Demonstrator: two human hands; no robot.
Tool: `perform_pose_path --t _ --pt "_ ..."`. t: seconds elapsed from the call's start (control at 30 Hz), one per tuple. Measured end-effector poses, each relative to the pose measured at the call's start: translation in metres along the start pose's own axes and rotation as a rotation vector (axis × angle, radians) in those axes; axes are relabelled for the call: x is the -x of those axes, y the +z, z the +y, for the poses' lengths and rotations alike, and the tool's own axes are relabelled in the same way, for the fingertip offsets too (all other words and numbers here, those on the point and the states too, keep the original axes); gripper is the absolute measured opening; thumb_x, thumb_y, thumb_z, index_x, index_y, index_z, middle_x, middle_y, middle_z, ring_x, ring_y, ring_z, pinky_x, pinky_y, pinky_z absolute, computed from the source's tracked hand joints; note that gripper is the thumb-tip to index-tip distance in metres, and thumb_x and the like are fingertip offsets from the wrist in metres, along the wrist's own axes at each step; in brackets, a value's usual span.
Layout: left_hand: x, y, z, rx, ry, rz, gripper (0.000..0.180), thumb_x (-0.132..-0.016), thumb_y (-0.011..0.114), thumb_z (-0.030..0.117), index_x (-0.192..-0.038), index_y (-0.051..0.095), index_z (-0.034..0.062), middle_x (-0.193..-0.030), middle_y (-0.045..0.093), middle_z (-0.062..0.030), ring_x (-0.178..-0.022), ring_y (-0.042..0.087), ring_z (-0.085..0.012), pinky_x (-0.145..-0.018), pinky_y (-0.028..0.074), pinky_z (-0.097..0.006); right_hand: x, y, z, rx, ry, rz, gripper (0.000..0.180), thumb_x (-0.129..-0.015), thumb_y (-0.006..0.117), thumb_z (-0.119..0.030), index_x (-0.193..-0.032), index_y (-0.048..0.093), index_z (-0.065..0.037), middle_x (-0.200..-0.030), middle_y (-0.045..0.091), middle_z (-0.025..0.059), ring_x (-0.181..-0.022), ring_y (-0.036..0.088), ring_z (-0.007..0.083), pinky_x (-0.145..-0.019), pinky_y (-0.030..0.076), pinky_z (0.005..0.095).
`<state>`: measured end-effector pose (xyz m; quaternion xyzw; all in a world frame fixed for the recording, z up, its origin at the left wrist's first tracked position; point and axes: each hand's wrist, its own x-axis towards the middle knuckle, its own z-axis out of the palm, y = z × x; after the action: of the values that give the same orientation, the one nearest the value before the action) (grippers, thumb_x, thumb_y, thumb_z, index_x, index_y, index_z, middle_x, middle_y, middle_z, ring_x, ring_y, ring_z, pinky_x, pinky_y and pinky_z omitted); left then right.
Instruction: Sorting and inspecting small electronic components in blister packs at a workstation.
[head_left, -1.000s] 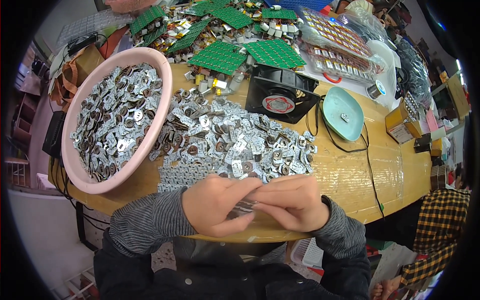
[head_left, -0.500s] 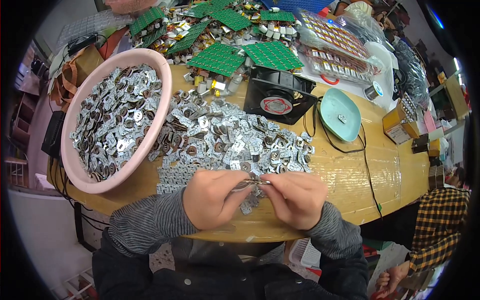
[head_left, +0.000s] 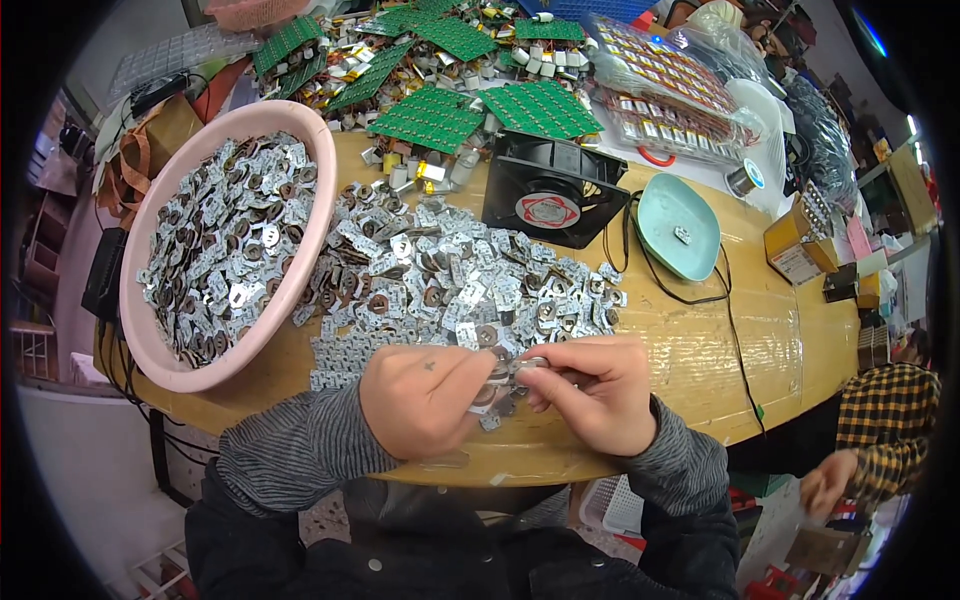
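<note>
Close together at the table's near edge, my left hand and my right hand are both closed on small silver metal plates. Between the thumb and fingers of my right hand is a thin plate, pinched by its edge. Plates with brown round centres show at the fingertips of my left hand, partly hidden by it. Just beyond lies a loose heap of similar metal plates. Beside my left hand, more plates lie in flat, neat rows.
A pink basin full of such plates stands at left. Behind the heap sit a black fan and green circuit boards. A teal dish holds one small part; a black cable runs nearby. Another person's hand is at lower right.
My right hand has turned, its fingers curling under the plate. My left hand has rolled so its back shows more. The other person's hand has moved up and right.
</note>
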<state>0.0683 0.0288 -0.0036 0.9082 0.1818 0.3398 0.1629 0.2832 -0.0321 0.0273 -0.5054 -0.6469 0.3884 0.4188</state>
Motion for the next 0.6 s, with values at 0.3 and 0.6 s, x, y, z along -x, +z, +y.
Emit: perform_pose_path --t 0.3,0.6 --pt "-0.0044 -0.0028 -0.0016 -0.068 0.139 0.055 0.028 -0.071 0.074 0.005 -0.094 0.063 -0.0057 -0.072 0.063 -0.0122 -0.055 0.064 -0.0246 -0.047 0.051 -0.033 0.0028 -0.002 0.0044 -0.318 0.241 -0.035 0.014 -0.089 0.071 0.001 -0.101 0.072 0.008 -0.078 0.073 0.0106 -0.066 0.068 0.0103 -0.061 0.056 0.0236" --pt "-0.0041 -0.0045 -0.0046 -0.098 0.195 0.017 0.03 -0.07 0.074 0.009 -0.093 0.063 -0.0067 -0.074 0.064 -0.0117 -0.054 0.063 -0.0224 -0.045 0.05 -0.031 -0.0001 0.0002 0.0023 -0.426 0.345 -0.013 0.012 -0.089 0.071 0.003 -0.098 0.071 0.011 -0.075 0.07 0.0093 -0.062 0.065 0.0098 -0.058 0.055 0.0231"
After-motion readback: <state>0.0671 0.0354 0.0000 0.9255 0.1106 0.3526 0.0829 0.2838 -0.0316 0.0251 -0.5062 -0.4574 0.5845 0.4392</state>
